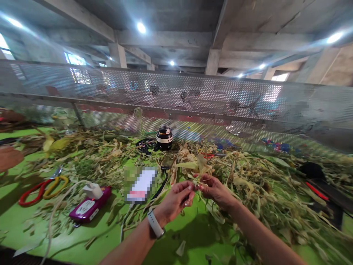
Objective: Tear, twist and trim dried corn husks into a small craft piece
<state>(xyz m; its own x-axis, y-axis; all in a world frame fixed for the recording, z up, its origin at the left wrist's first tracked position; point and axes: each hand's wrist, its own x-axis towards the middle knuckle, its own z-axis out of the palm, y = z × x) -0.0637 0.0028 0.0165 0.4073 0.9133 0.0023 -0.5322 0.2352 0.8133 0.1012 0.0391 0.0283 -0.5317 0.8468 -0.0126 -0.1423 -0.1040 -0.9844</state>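
Note:
Both my hands meet above the green table (82, 239), pinching a small bunch of dried leaf strips (196, 169). My left hand (176, 200), with a white watch on its wrist, has its fingers curled round the lower end of the bunch. My right hand (215, 189) pinches the same bunch from the right side, fingertips touching the left hand's. The pale yellow-green leaves fan out upward from between the fingers. Heaps of similar dried leaves (261, 198) lie right behind and beside my hands.
Scissors with red and yellow handles (44, 187) lie at left. A magenta device with a white piece on top (89, 206) and a phone (140, 184) lie nearer. A black and white round jar (164, 138) stands by the perforated metal screen (193, 103). A dark tool (320, 187) is at right.

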